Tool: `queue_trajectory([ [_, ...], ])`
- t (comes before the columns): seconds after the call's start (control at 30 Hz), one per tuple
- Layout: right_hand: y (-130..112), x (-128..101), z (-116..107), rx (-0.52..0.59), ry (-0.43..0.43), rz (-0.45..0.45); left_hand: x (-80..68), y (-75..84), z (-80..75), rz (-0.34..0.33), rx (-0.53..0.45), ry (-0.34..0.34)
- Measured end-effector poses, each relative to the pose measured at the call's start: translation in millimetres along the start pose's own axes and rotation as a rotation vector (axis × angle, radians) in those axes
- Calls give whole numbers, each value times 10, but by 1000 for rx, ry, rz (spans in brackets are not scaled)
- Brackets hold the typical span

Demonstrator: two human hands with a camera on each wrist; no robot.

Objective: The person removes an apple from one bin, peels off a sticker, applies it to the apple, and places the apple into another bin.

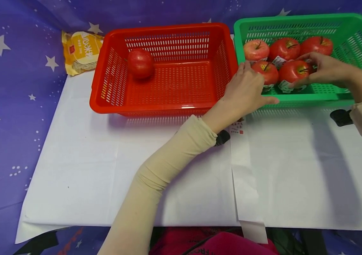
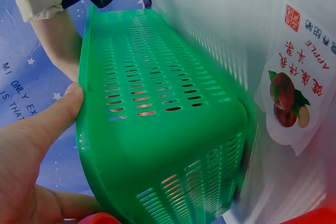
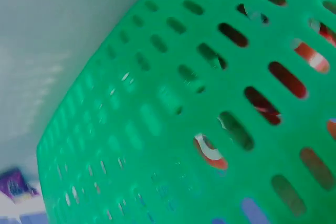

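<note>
In the head view, my right hand (image 1: 330, 71) curls its thumb and fingers around a red apple (image 1: 292, 72) in the front row of the green basket (image 1: 308, 97). This apple has a white printed label low on its side. My left hand (image 1: 246, 88) rests at the basket's front left corner, thumb stretched along the front rim and fingers beside another apple (image 1: 266, 72). The left wrist view shows the left thumb (image 2: 65, 106) against the rim. Three more apples sit in the back row, including the paler left one (image 1: 256, 49). The right wrist view shows mostly perforated green wall (image 3: 157, 103).
A red basket (image 1: 168, 109) stands left of the green one, with one red round fruit (image 1: 140, 63) inside. A yellow food packet (image 1: 83, 51) lies beyond its left side. A paper label with apple pictures (image 2: 294, 77) hangs near the green basket. White cloth (image 1: 88, 170) covers the table.
</note>
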State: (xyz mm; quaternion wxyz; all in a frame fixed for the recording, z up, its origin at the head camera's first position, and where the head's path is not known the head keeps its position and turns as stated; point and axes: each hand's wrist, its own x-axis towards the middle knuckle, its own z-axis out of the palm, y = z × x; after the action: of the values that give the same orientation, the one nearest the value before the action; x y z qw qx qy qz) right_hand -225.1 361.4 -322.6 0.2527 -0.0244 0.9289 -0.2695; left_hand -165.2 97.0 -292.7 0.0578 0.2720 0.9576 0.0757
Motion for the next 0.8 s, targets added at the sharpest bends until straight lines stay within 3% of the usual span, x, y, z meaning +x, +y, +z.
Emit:
queue_trajectory([
  [0.17,-97,-60,14,-32,26,-2,-14,-5,9,-3,14,9],
  [0.3,-225,-104,-9,-43,122,-30,-38,-26,8,4,14,12],
  [0.43,-497,-119,-13,57,244,-27,-130,-132,-5,18,-140,-8],
  [0.57,-920,-179,4,297,335,-68,-399,-366,-77,89,-320,53],
  [0.67,-1319,-202,44,406,357,-161,-699,-644,-156,101,-397,184],
  [0.73,-1594,-179,97,425,352,-225,-918,-878,-215,51,-450,279],
  [0.8,-1850,-125,172,417,333,-275,-1137,-1138,-287,-42,-472,338],
])
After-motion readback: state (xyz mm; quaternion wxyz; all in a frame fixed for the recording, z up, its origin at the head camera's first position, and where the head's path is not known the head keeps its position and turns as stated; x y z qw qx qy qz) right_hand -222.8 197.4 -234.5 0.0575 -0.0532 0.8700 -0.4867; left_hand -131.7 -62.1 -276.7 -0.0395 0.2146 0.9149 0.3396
